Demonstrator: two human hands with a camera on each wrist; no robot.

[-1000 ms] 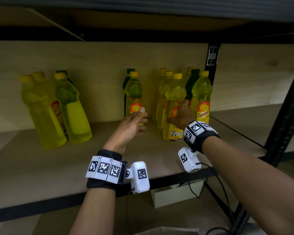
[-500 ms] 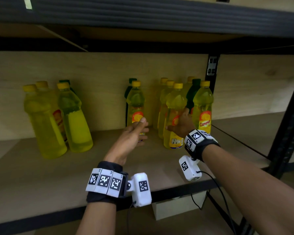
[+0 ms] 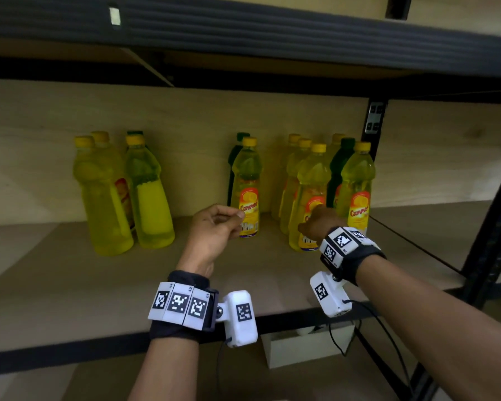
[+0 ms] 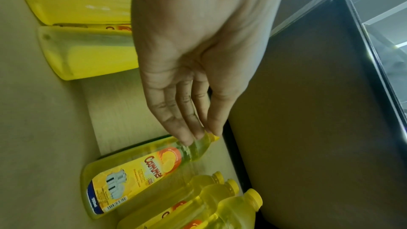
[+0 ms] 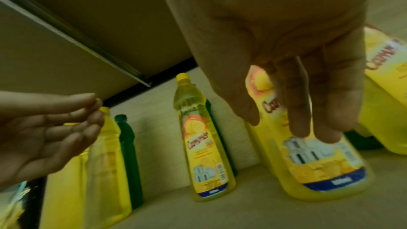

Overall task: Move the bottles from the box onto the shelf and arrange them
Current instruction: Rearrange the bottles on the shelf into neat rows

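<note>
— Two hands, and neither holds a bottle now. The left hand (image 3: 214,230) has drawn back from the middle yellow bottle (image 3: 246,186) it was touching a moment ago; its fingers are relaxed and close together, thumb tip near the forefinger, nothing between them.

— And the right hand (image 3: 320,224)?

— Still in front of the front bottle (image 3: 308,198) of the right-hand cluster, though it has dropped lower. The wrist view shows its fingers (image 5: 308,107) hanging straight and together before the label; whether they touch it I cannot tell.

— Where do the bottles stand?

— All upright on the wooden shelf (image 3: 70,285): a group at left (image 3: 122,195), the single yellow one with a green bottle (image 3: 234,157) behind it, and the cluster at right. The box is not in view.

— So what does that mean?

— My guess: this pair is placed, and either more tidying follows or a trip back for more.
</note>
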